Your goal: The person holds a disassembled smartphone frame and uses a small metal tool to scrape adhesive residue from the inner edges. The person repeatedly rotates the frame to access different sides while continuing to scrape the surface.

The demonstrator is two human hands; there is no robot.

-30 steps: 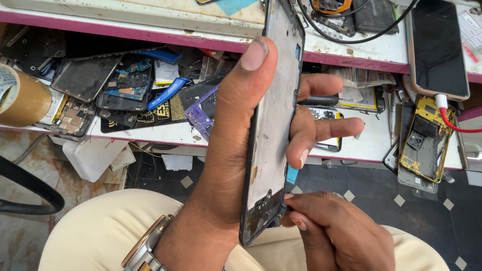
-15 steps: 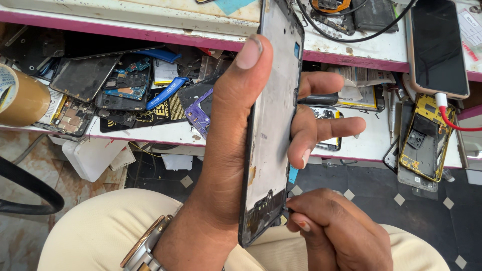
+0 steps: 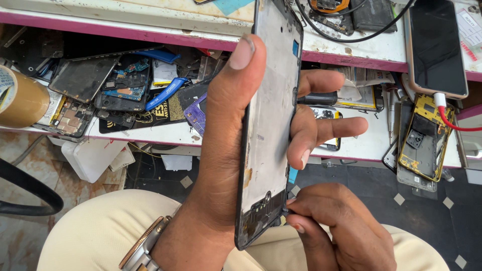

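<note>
- The phone frame (image 3: 268, 125) stands nearly upright in front of the shelf (image 3: 150, 131), its long axis running top to bottom with a slight lean — upper end toward the shelf's top edge, lower end down by the lap.
- It is a thin, flat rectangle: a dull grey metal plate inside a black rim, scuffed and stained, with a darker cut-out section at its lower end.
- The left hand (image 3: 236, 150) is closed around the frame, thumb pressed flat along the near long edge, fingers (image 3: 326, 128) curled round the far edge.
- The right hand (image 3: 336, 226), below the shelf, has its fingertips pinched together at the frame's lower corner; whether they hold a small tool cannot be told.
- On the shelf, behind the frame, lie loose circuit boards, dark panels and a blue strip; a roll of brown tape (image 3: 20, 98) sits at its left end.
</note>
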